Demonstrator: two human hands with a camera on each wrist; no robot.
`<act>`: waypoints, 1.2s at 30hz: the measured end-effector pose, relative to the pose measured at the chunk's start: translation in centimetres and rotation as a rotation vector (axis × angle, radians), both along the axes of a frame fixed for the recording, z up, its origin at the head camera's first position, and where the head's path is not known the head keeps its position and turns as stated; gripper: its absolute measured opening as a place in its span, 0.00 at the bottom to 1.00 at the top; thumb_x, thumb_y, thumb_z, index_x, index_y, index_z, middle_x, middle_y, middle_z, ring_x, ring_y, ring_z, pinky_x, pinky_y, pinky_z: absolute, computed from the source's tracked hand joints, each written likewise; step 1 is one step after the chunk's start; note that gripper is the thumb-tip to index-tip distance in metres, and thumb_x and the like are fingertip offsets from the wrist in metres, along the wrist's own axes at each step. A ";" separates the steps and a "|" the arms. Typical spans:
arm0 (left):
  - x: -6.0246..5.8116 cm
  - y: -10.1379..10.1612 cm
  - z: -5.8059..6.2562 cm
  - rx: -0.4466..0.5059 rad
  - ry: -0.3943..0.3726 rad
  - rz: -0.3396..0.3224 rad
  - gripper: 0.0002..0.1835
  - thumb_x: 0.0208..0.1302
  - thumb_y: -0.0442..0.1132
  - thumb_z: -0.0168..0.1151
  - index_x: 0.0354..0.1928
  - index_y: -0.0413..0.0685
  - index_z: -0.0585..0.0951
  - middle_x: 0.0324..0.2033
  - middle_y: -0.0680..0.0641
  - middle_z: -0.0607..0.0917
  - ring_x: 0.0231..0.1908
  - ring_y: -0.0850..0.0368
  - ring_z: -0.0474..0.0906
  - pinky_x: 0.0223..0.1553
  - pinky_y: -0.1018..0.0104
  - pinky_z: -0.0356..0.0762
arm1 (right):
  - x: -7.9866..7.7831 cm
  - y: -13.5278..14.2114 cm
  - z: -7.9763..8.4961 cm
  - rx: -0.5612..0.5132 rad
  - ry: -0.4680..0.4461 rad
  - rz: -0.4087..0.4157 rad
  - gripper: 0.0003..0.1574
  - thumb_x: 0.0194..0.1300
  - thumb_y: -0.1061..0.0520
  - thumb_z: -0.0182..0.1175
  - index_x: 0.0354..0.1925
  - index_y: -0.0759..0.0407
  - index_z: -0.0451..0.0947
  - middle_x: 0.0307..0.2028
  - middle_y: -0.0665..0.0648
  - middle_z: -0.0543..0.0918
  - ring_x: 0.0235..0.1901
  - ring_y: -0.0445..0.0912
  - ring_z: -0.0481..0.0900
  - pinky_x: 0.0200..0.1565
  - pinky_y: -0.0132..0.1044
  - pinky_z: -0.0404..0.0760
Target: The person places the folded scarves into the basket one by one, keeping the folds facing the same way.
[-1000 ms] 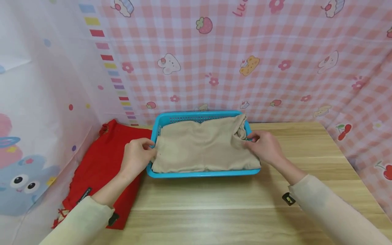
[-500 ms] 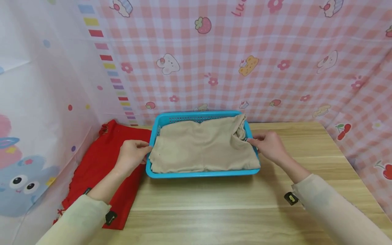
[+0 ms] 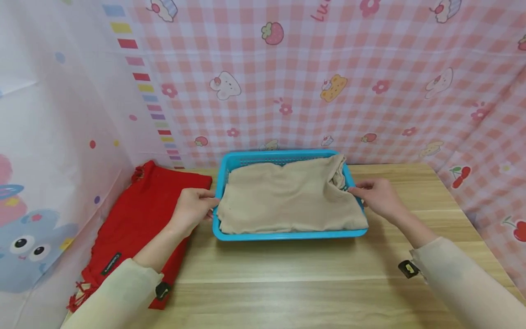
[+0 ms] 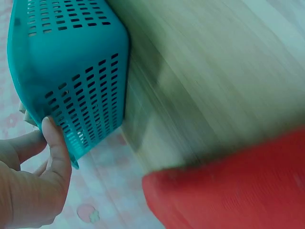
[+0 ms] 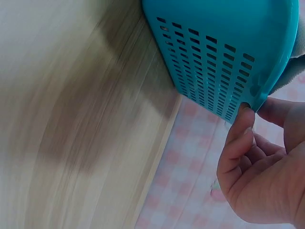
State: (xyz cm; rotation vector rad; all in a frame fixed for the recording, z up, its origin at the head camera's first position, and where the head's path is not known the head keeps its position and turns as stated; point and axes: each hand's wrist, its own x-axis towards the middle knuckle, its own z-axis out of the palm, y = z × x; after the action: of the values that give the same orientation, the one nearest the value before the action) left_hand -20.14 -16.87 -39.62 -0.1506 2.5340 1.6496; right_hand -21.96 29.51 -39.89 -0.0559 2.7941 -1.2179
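Observation:
A blue plastic basket with slotted walls stands near the back of the table, and a folded beige cloth fills it. At the basket's left end, my left hand pinches the rim between thumb and fingers. The left wrist view shows that hand with a fingertip against the slotted wall. My right hand pinches the opposite rim, thumb on top. In the right wrist view its fingers curl under the basket's edge.
A red fringed cloth with a dark label lies on the table to the left, partly under my left forearm. The wooden table meets a pink checked curtain at the back, directly behind the basket.
Both hands have moved from the beige cloth's sides to the basket's rims. The basket, with the cloth in it, has slid right, uncovering more of the red cloth.

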 end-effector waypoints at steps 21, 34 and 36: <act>-0.9 11.4 -1.1 0.259 -0.076 -0.085 0.12 0.68 0.28 0.69 0.49 0.27 0.81 0.33 0.35 0.89 0.17 0.57 0.80 0.24 0.67 0.84 | 1.8 11.5 -0.1 0.179 0.016 -0.157 0.39 0.77 0.37 0.58 0.59 0.72 0.81 0.53 0.71 0.83 0.33 0.44 0.80 0.30 0.37 0.81; -0.6 16.4 -1.5 0.347 -0.079 -0.115 0.12 0.68 0.27 0.68 0.49 0.27 0.80 0.29 0.40 0.87 0.15 0.58 0.80 0.21 0.69 0.83 | 2.3 16.0 0.4 0.253 0.026 -0.208 0.38 0.78 0.40 0.57 0.57 0.77 0.80 0.44 0.69 0.83 0.30 0.44 0.77 0.27 0.38 0.79; -0.5 17.1 -1.5 0.355 -0.075 -0.118 0.12 0.68 0.27 0.68 0.50 0.27 0.80 0.29 0.40 0.87 0.15 0.58 0.79 0.21 0.68 0.84 | 2.4 16.5 0.6 0.248 0.012 -0.230 0.40 0.78 0.39 0.56 0.57 0.77 0.80 0.46 0.71 0.83 0.32 0.44 0.77 0.27 0.38 0.79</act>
State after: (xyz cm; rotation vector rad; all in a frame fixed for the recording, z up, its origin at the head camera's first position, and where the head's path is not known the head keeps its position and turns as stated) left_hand -20.67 0.19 -41.13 -0.0287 2.1101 1.9670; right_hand -19.56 46.03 -39.33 0.2838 3.0028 -0.8993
